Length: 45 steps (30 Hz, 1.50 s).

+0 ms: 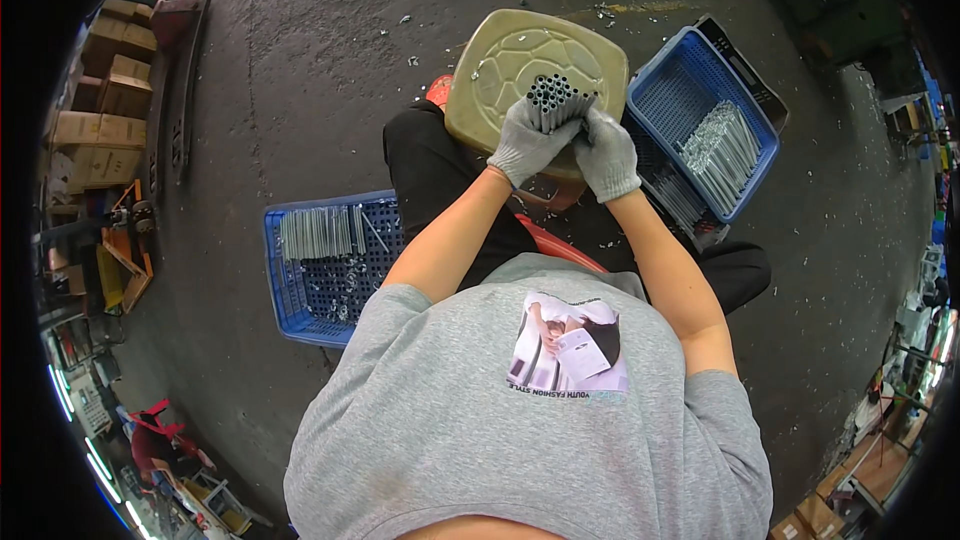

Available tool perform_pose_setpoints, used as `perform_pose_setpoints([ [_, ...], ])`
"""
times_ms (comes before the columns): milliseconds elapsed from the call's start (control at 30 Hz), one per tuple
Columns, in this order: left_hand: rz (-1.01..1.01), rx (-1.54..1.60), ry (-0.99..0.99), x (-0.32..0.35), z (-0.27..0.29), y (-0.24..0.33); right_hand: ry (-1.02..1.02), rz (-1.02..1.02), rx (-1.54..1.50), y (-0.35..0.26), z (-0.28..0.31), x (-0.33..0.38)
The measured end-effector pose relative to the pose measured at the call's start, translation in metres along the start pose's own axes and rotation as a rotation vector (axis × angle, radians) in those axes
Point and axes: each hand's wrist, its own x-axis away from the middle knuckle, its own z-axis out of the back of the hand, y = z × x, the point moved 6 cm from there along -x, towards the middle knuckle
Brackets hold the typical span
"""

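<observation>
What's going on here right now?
A person is handling a bundle of metal tubes over a stool. The gloved left hand grips the bundle, and the gloved right hand is at its right side. The left blue basket holds rods and small pieces; the right blue basket holds more rods.

The hands (pixel 530 143) partly hide the bundled metal tubes (pixel 549 93).

Silver-grey tubes (pixel 558 112), pale grey gloves (pixel 527 145), a dull yellow stool (pixel 500 52) (football-like pattern on top), blue baskets (pixel 676 78).
</observation>
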Motion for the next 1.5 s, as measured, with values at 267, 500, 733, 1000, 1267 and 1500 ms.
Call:
perform_pose_setpoints([
  [267,-0.108,-0.108,-0.027,-0.003,0.001,-0.001,-0.201,-0.023,0.174,-0.006,-0.001,-0.009],
  [500,-0.155,-0.110,-0.025,-0.003,-0.003,0.021,-0.468,-0.009,0.290,0.004,0.002,-0.011],
  [733,-0.128,-0.221,-0.010,-0.003,-0.004,0.028,-0.257,-0.146,-0.486,-0.008,0.090,-0.038],
  [1000,-0.074,-0.065,0.015,-0.003,-0.004,0.029,-0.021,-0.481,-0.883,-0.028,0.140,-0.063],
  [1267,-0.047,-0.140,-0.029,-0.002,-0.006,0.014,-0.024,-0.528,-0.830,-0.024,0.122,-0.062],
  [1500,-0.011,-0.140,-0.063,-0.004,-0.008,0.017,-0.107,-0.067,-0.420,-0.055,0.132,-0.074],
])
